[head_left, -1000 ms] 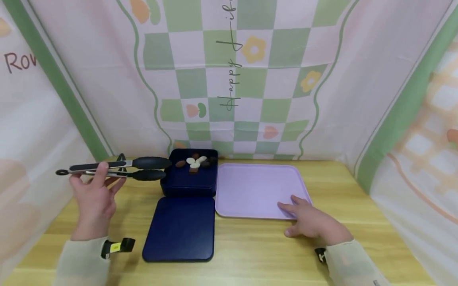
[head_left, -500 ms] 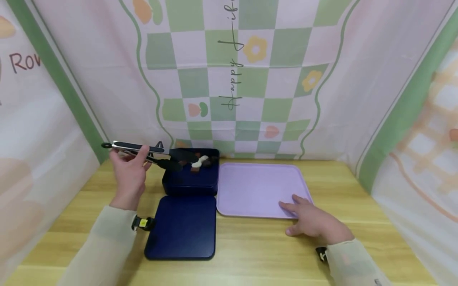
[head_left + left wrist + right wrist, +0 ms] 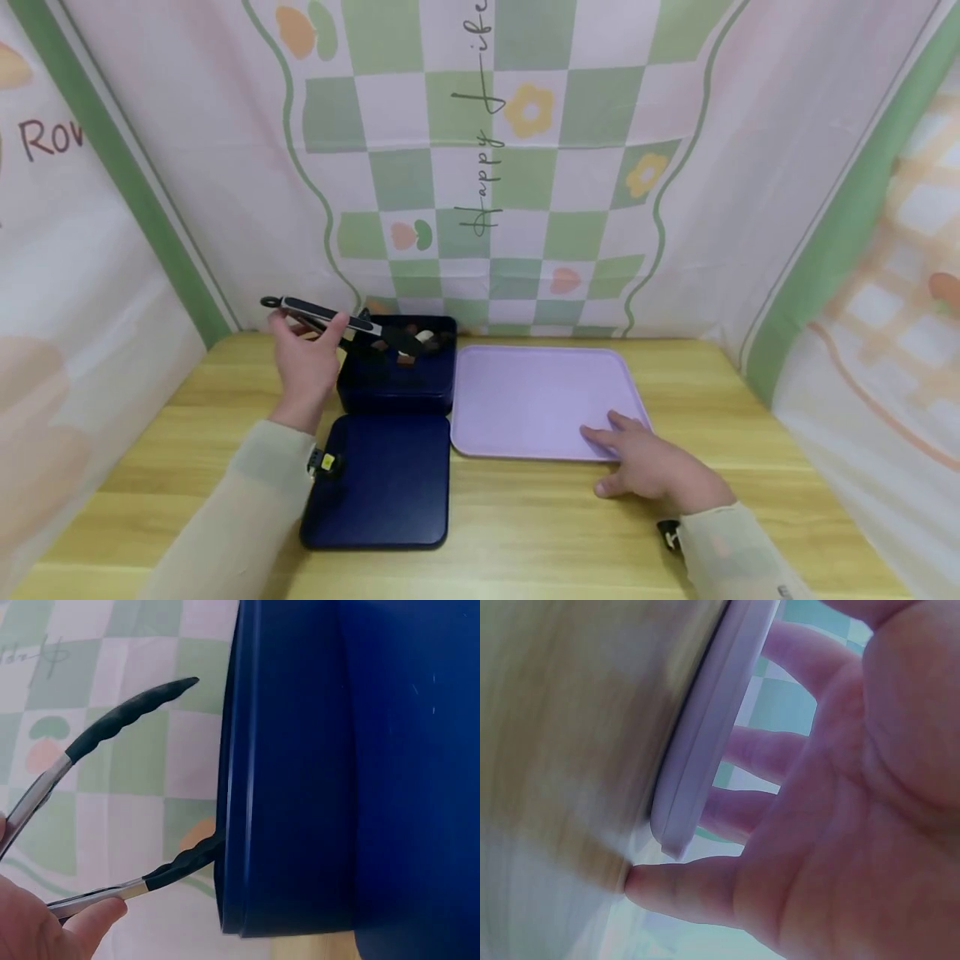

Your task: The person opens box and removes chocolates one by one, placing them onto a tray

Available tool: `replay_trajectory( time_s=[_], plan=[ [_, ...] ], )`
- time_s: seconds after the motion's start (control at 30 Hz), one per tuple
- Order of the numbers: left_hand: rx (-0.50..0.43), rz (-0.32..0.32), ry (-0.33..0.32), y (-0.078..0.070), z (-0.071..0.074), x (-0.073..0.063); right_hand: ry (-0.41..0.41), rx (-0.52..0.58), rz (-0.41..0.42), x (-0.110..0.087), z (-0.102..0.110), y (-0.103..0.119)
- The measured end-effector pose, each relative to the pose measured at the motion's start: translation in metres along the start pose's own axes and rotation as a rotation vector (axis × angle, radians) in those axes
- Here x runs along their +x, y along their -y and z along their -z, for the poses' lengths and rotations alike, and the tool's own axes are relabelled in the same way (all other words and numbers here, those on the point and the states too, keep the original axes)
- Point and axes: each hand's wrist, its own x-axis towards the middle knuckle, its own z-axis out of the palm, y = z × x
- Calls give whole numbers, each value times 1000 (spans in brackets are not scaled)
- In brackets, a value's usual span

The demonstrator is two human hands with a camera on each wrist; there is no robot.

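- Your left hand (image 3: 306, 367) grips the tongs (image 3: 322, 312) between thumb and fingers; the tongs' arms are spread, their black ends over the left part of the blue box (image 3: 397, 398).
- Your right hand (image 3: 647, 462) holds nothing: its fingers extend over the near right corner of the purple tray (image 3: 540, 392), and one finger meets the table (image 3: 525, 525) beside it.
- Note the edges: the tray's left edge lies just beside the box, and the flat blue lid (image 3: 382, 483) lies directly in front of the box.
- A strip of table runs between the lid and your right hand.
- The tongs partly cover the small white and brown pieces (image 3: 426, 337) in the box; you cannot tell whether they touch.
- In the left wrist view, the box rim hides one tong tip; in the right wrist view, the tray edge hides several fingertips.
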Motion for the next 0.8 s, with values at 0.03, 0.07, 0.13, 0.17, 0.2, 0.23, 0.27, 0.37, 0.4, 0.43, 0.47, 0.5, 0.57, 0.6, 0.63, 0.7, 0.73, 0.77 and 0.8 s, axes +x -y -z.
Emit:
replay_trajectory(
  time_s=[0.03,0.07,0.13,0.17,0.2,0.23,0.27,0.37,0.4,0.43,0.47,0.5,0.57,0.6,0.63,0.7,0.73,0.77,0.8],
  plan=[
    [20,-15,1,1,-2,0,1,3,-2,0,0,0],
    [34,-31,5,1,-5,-1,1,6,-3,0,0,0],
    [61,-68,11,2,-10,-2,2,4,-6,-1,0,0],
    [74,-88,15,3,-12,-2,2,3,-5,0,0,0],
    [82,-108,18,3,-15,-3,3,1,-7,0,0,1],
    [90,-126,19,4,-17,-3,3,0,-8,0,0,1],
    [95,-140,21,5,-19,-3,4,-1,-9,0,1,1],
    [107,-177,16,7,-26,-3,9,0,-19,0,1,1],
    [106,-181,17,8,-28,-3,11,1,-22,0,1,1],
    [106,-190,15,9,-29,-3,11,3,-23,0,1,1],
    [106,-199,16,10,-31,-4,11,2,-23,0,1,1],
    [103,-206,16,12,-33,-4,10,2,-23,0,0,1],
    [99,-213,17,13,-35,-4,6,-2,-18,0,0,1],
    [96,-220,17,14,-36,-4,4,-5,-14,0,0,0],
    [96,-225,15,16,-37,-4,2,-8,-10,0,0,0],
    [96,-228,11,17,-38,-5,2,-11,-9,0,0,1],
    [97,-228,9,17,-39,-5,2,-13,-9,0,0,1],
    [95,-226,8,17,-39,-5,1,-13,-10,0,0,1],
    [96,-225,5,17,-40,-5,2,-11,-12,0,0,1]
  ],
)
